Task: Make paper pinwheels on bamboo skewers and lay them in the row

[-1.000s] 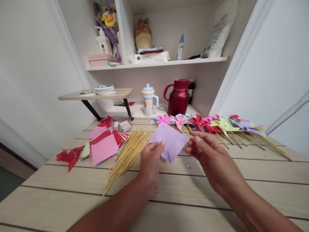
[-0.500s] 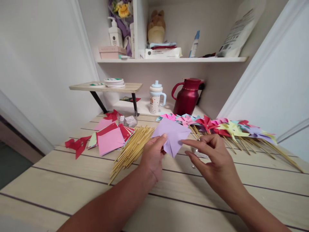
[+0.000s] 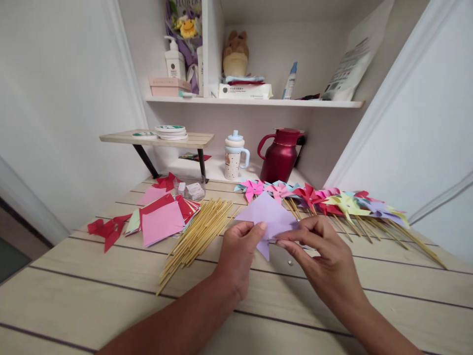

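Since half a second ago, my right hand (image 3: 325, 254) has come in to the lower right edge of the purple sheet (image 3: 264, 209), thumb and forefinger brought together, and the sheet's right side now bends over. Nearest me, both hands are in the air above the tabletop (image 3: 192, 308). The right one appears to pinch the paper's edge, though its fingers hide part of that contact; my left hand (image 3: 238, 254) grips the sheet, thumb on top. The sheet is between the two, one flap pointing down just past the left thumb.

From my end, I read the step as folding a flap inward. As I judge it, the next move calls for the left thumb to pin the middle while the right guides the flap over softly, without creasing it.

Beside the right hand I see a small shiny bit (image 3: 290, 263). Left of the hands lie loose sticks (image 3: 197, 236), then a paper stack (image 3: 162, 224) topped with pink, and a red piece (image 3: 107, 230). Farther off, a clear box (image 3: 194, 190) sits left, and pinwheels (image 3: 308, 195) lie in a row right. Behind them stand a cup (image 3: 232, 165) and a jug (image 3: 280, 160).
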The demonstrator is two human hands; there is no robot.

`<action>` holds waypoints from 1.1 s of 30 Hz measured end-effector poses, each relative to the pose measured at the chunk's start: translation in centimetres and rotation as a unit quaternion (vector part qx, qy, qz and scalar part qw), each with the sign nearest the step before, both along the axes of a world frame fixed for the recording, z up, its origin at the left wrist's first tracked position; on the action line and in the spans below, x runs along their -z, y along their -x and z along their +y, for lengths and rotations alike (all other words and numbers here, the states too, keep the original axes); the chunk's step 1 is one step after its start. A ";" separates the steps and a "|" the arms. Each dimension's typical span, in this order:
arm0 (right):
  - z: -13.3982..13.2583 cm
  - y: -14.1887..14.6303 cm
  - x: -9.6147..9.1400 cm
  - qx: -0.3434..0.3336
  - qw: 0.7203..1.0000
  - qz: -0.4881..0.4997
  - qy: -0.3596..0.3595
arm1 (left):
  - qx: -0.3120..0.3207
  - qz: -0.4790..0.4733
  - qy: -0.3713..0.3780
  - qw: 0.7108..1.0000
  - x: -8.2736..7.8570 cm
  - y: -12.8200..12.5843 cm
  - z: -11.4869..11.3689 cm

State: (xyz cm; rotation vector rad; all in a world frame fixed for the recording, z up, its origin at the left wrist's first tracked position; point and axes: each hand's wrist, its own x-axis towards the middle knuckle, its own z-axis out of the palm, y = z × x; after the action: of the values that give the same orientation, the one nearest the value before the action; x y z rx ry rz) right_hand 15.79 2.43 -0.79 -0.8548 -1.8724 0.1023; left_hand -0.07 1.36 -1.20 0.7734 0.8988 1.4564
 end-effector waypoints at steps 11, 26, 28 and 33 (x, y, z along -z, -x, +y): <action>0.2 0.2 -0.4 0.023 0.997 0.027 0.068 | -0.010 0.034 -0.009 0.999 -0.6 -0.3 -0.4; 0.3 0.0 -0.5 0.003 0.993 0.022 0.118 | -0.019 0.057 -0.017 0.998 -0.2 -0.4 -0.4; 0.3 0.0 -0.5 0.002 0.993 0.024 0.117 | -0.018 0.060 -0.017 0.998 -0.2 -0.5 -0.4; 0.3 0.0 -0.5 0.009 0.994 0.026 0.101 | -0.028 0.074 -0.011 0.997 -0.3 -0.5 -0.3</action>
State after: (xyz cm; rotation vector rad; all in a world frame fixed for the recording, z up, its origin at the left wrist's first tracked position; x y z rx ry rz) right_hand 15.79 2.77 -0.28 -0.9963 -1.8266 0.3053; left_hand 0.41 1.04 -0.89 0.8872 1.0248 1.4755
